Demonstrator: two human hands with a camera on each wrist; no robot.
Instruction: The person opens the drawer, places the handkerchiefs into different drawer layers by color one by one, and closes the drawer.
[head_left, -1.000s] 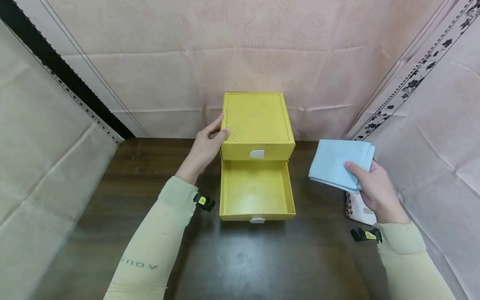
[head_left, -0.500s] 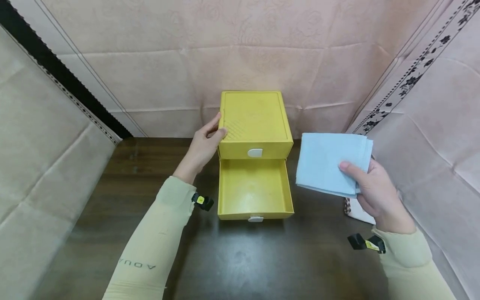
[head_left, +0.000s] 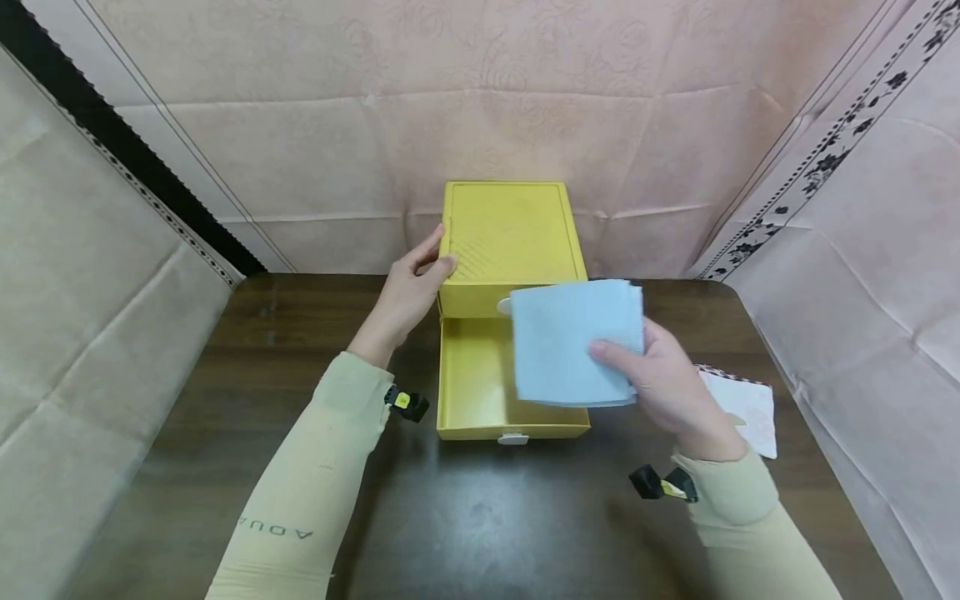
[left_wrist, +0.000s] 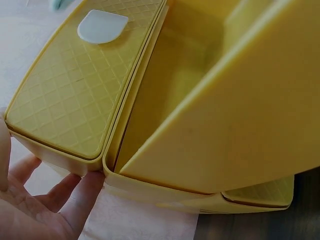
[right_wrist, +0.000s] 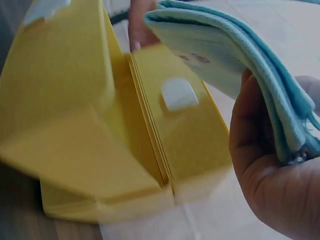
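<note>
A yellow two-drawer box (head_left: 513, 229) stands at the back of the table, its lower drawer (head_left: 476, 375) pulled out. The inside of that drawer looks bare where it shows. My left hand (head_left: 405, 296) holds the box's left side, thumb at the top edge and fingers against the side wall (left_wrist: 60, 155). In my right hand (head_left: 675, 392) is a folded light-blue cloth (head_left: 566, 342), pinched with the thumb on top. The cloth overlaps the drawer's right half and part of the upper drawer's white tab in the head view. A small print shows on its underside (right_wrist: 200, 62).
A flat white piece with a checkered edge (head_left: 750, 412) lies on the dark wooden table (head_left: 480, 525) at the right, partly behind my right wrist. Pale patterned fabric (head_left: 480, 108) hangs behind the box and on both sides.
My right hand has carried the blue cloth leftward, from the table's right side to over the pulled-out drawer. More of the white piece is uncovered. The left hand stays on the box.
</note>
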